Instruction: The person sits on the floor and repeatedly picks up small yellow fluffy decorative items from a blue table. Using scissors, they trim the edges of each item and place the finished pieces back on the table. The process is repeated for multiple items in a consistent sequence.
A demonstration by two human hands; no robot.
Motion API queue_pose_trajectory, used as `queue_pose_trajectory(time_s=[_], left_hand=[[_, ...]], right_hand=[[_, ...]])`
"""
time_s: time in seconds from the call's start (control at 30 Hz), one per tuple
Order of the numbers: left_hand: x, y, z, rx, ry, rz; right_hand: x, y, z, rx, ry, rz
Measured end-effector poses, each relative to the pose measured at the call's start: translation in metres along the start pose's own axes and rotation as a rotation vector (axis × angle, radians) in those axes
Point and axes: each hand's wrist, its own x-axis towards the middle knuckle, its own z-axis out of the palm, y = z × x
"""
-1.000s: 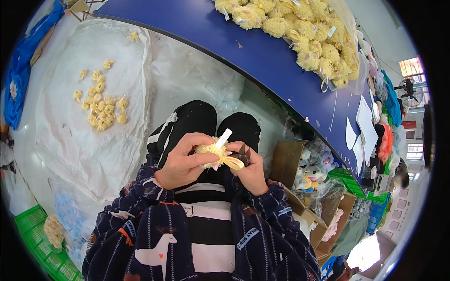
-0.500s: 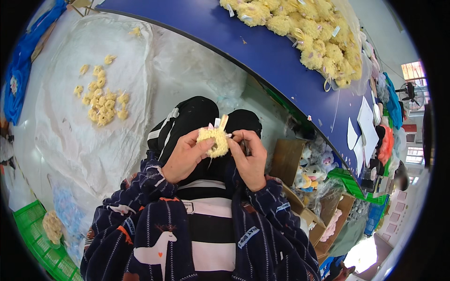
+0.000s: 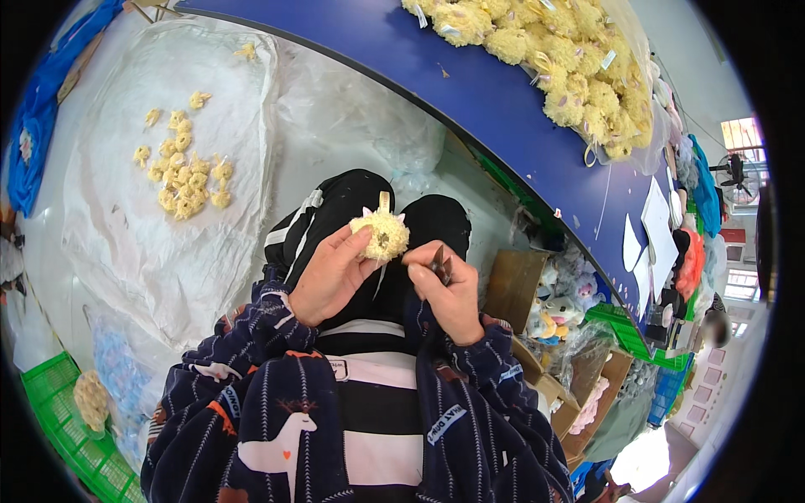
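My left hand holds a small fluffy yellow plush toy with a loop on top, raised over my lap. My right hand is just to its right, pinching a small dark tool that looks like snips, close to the toy but apart from it. Both forearms wear dark patterned sleeves.
A blue table curves across the top with a heap of the same yellow plush toys. A white sheet on the floor carries several more yellow toys. Green crates, cardboard boxes and stuffed toys sit around.
The toy has been lifted and turned in my left hand. My right hand has come off the toy and drawn slightly right and down with the dark tool.
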Motion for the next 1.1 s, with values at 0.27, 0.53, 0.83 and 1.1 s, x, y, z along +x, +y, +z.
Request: queue_pose_trajectory(time_s=[0.27,0.53,0.83,1.1], left_hand=[[0.001,-0.001,0.001,-0.122,0.050,-0.046],[-0.002,-0.003,0.007,0.022,0.048,0.074],[-0.005,-0.004,0.004,0.549,0.011,0.311],[-0.003,0.000,0.002,0.257,0.008,0.104]], right_hand=[[0.000,0.009,-0.006,-0.953,0.130,-0.488],[0.002,0.015,0.002,-0.815,0.159,-0.492],[0.002,0.000,-0.001,-1.094,0.093,-0.497],[-0.004,0.003,-0.009,-0.616,-0.085,-0.595]])
